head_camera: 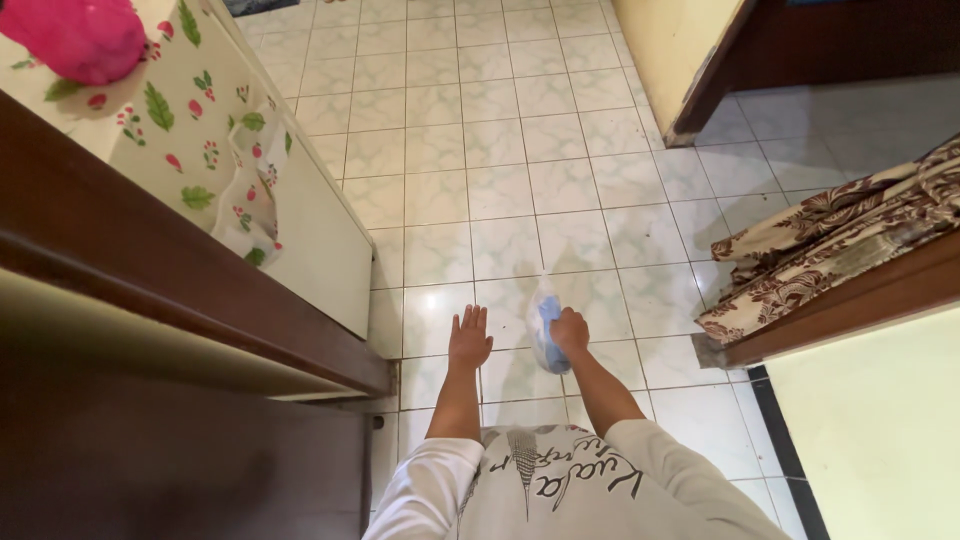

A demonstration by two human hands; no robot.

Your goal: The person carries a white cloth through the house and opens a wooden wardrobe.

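Observation:
I look down past my white printed shirt at a pale tiled floor. My right hand [571,331] is closed on a clear plastic bag [546,325] with something blue inside; the bag hangs in front of my body. My left hand [469,340] is stretched forward beside it, fingers spread and holding nothing, a short gap away from the bag.
A white appliance [320,240] covered by a cloth with leaves and red berries [190,120] stands at the left, with a pink bundle [80,38] on top. A dark wooden door frame [150,260] is near left. A brown patterned fabric [850,235] hangs at the right.

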